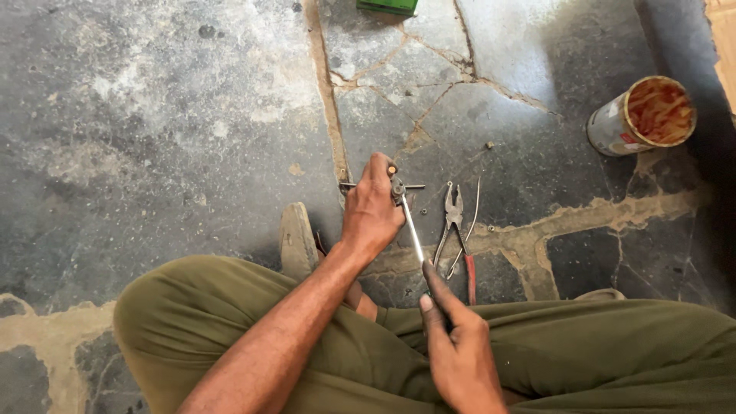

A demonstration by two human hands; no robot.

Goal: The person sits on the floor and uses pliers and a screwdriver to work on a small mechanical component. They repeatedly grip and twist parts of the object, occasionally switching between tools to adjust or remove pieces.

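My left hand (372, 208) is closed around a small metal part (396, 186) with a thin cross rod (415, 186) sticking out on both sides, held just above the stone floor. My right hand (458, 349) grips the dark handle of a screwdriver. Its bright shaft (413, 238) runs up and left, and its tip meets the metal part in my left hand. Both forearms reach out over my folded legs in olive trousers (230, 322).
Pliers (454, 222) with one red handle lie on the floor right of the hands, a thin wire (475, 207) beside them. An open tin can (642, 115) lies on its side at the far right. A sandal (297, 241) sits by my left knee. A green box (388, 6) is at the top edge.
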